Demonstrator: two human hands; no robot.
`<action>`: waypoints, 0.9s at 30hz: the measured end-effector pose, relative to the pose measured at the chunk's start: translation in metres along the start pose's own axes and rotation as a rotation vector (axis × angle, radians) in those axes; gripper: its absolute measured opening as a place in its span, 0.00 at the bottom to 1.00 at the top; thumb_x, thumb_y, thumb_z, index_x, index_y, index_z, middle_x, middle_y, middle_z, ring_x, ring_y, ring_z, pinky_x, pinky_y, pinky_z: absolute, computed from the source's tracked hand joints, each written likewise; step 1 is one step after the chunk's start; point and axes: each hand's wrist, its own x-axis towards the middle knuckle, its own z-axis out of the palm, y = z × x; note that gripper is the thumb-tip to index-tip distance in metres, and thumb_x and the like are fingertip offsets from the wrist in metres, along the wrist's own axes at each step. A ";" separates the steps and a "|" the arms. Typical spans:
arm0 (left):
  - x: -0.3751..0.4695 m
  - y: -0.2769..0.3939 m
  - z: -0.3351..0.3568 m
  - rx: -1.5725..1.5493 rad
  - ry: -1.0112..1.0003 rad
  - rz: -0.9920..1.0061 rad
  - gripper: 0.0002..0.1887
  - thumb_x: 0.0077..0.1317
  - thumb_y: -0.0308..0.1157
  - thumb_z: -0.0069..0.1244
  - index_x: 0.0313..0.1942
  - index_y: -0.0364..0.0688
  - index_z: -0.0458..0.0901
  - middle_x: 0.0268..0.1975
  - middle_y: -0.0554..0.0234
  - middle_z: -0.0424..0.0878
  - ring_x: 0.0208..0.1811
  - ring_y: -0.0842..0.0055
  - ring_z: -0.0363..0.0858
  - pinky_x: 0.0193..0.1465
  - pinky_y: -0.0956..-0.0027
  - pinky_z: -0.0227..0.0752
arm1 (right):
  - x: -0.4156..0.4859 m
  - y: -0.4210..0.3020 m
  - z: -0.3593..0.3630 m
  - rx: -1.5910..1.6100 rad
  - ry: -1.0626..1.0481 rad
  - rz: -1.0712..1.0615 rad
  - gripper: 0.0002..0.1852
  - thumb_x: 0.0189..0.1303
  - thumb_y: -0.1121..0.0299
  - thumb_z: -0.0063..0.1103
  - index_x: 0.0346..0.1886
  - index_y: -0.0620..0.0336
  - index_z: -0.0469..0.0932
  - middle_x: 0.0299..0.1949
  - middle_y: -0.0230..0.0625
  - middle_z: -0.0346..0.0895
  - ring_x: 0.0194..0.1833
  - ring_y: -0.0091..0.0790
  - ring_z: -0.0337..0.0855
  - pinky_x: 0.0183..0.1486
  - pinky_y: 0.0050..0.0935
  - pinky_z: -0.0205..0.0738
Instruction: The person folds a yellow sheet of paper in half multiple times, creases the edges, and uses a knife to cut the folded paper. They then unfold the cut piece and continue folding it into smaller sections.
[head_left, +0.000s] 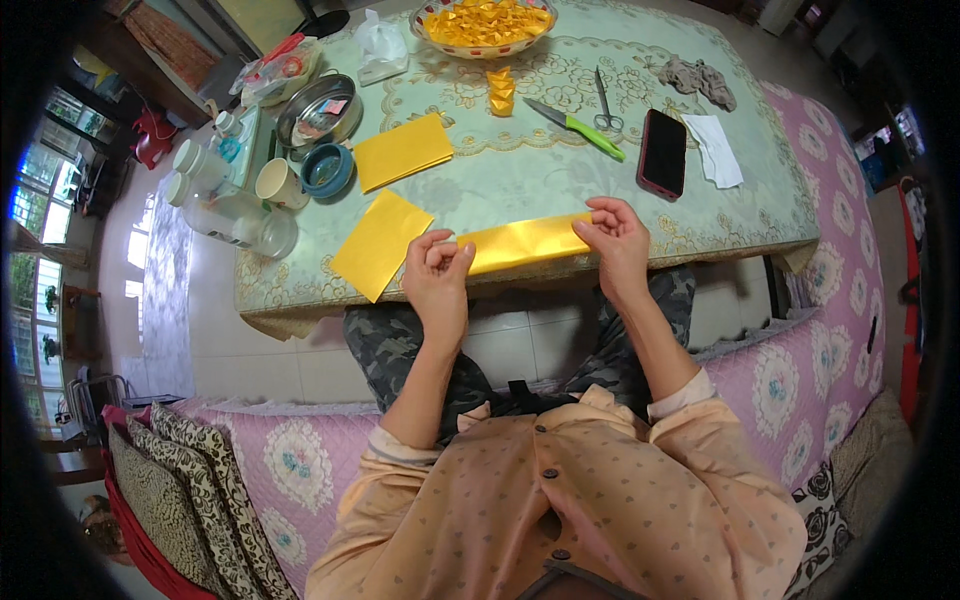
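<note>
A folded strip of gold paper (525, 241) is stretched between my two hands at the table's near edge. My left hand (441, 274) pinches its left end between thumb and fingers, and my right hand (616, 236) pinches the right end. Just left of my left hand lies a yellow paper sheet (382, 245), turned at an angle. Beyond it rests a flat stack of yellow paper (403, 152). Farther back stand nested folded gold paper pieces (500, 91), and a patterned bowl (484, 51) is heaped with many more.
A green-handled knife (592, 137), scissors (604, 105), a phone (663, 154) and a white tissue (712, 151) lie to the right. At left are a blue bowl (327, 171), a paper cup (281, 184), a steel bowl (318, 112) and clear plastic jars (240, 221).
</note>
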 end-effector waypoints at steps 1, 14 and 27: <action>0.008 -0.007 0.003 0.060 0.002 -0.025 0.15 0.57 0.17 0.57 0.44 0.35 0.73 0.29 0.70 0.77 0.29 0.88 0.70 0.35 0.83 0.64 | 0.009 0.007 -0.001 -0.050 0.005 0.021 0.16 0.53 0.83 0.63 0.46 0.66 0.74 0.32 0.28 0.76 0.32 0.17 0.74 0.37 0.16 0.70; 0.075 -0.049 0.036 0.784 -0.213 0.214 0.16 0.55 0.19 0.48 0.45 0.39 0.72 0.24 0.55 0.75 0.29 0.59 0.77 0.35 0.58 0.68 | 0.087 0.055 -0.009 -0.864 -0.060 -0.235 0.13 0.48 0.79 0.60 0.40 0.61 0.76 0.24 0.38 0.71 0.28 0.36 0.74 0.35 0.32 0.71; 0.087 -0.045 0.051 0.961 -0.674 0.723 0.10 0.56 0.22 0.48 0.40 0.39 0.78 0.34 0.53 0.76 0.41 0.56 0.75 0.41 0.59 0.72 | 0.101 0.049 -0.010 -0.993 -0.176 -0.268 0.13 0.48 0.78 0.57 0.39 0.60 0.77 0.28 0.44 0.75 0.35 0.47 0.77 0.41 0.43 0.71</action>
